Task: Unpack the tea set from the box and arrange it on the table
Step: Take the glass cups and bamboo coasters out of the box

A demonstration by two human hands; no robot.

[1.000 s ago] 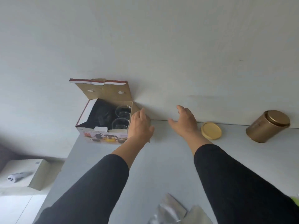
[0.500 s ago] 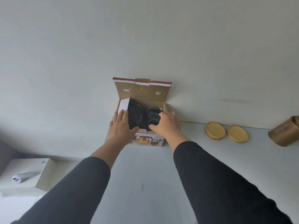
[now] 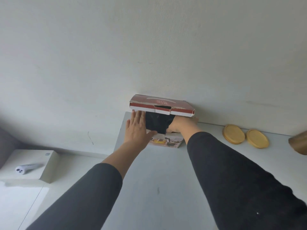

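Left hand (image 3: pixel 136 130): mine, fingers straight, flat against box (image 3: pixel 163 123) left side.
Right hand (image 3: pixel 180 124): inside box under lid; grip hidden, cannot tell.
Coasters (image 3: pixel 233 134): right of my right hand, on tabletop (image 3: pixel 166 171).

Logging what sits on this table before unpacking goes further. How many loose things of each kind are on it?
Tea set box: 1
Round wooden lids: 2
Gold tin, cut off by the frame edge: 1
Total: 4
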